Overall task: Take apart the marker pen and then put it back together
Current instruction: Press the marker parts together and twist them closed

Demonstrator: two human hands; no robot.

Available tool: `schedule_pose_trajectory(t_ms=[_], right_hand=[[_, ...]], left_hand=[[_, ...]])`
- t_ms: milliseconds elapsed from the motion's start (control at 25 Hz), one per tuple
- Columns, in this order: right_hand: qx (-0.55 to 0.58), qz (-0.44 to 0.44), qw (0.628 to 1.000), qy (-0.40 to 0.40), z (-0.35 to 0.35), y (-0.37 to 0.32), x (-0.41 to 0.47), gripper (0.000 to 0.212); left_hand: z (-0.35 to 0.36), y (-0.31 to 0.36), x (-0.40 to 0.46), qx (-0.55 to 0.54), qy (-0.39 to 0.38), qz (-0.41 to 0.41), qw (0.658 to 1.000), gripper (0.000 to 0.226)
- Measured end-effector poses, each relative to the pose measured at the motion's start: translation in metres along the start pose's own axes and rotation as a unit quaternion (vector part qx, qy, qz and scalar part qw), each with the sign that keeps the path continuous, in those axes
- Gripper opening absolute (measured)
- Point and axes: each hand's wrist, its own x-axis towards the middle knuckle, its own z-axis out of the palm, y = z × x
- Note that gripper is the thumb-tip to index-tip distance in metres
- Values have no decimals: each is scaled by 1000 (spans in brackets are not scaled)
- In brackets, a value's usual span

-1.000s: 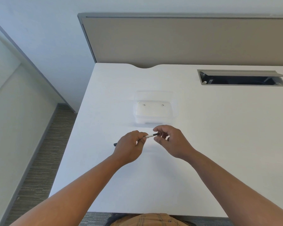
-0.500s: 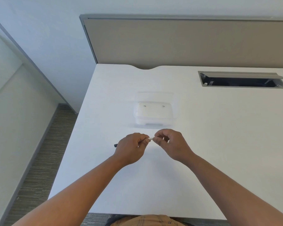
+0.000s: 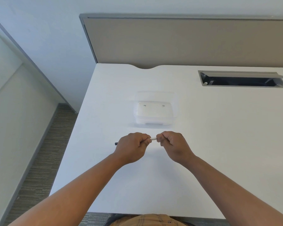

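Change: I see less of the pen point(image 3: 153, 138) now. A second ago a black part showed between the hands. Now only a short white bit shows, and the hands have moved closer together.
Left hand point(image 3: 132, 147): curled into a fist around the pen. A black tip pokes out past its outer side.
Right hand point(image 3: 173, 145): fingers bent in and pinched on the pen's other end. I cannot tell what part it grips.
Pen place: held just above the table point(image 3: 219, 144), a little nearer to me than the box point(image 3: 155, 110).
Count: I count two hands, one pen, one clear box and one open slot point(image 3: 242, 79) in the table, far behind the box on the right.
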Motion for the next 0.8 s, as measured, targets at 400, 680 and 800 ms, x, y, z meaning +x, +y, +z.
schedule_pose_trajectory(t_ms=[400, 680, 800], right_hand=[[-80, -105, 990, 49, 1, -2, -1, 11], [9, -7, 1000, 1, 1, -10, -3, 32], [71, 63, 995, -25, 2, -9, -1, 37]], left_hand=[[-21, 4, 10, 0, -52, -31, 998, 24], [-21, 12, 13, 41, -55, 17, 998, 26], [-21, 10, 13, 52, -63, 14, 997, 25]])
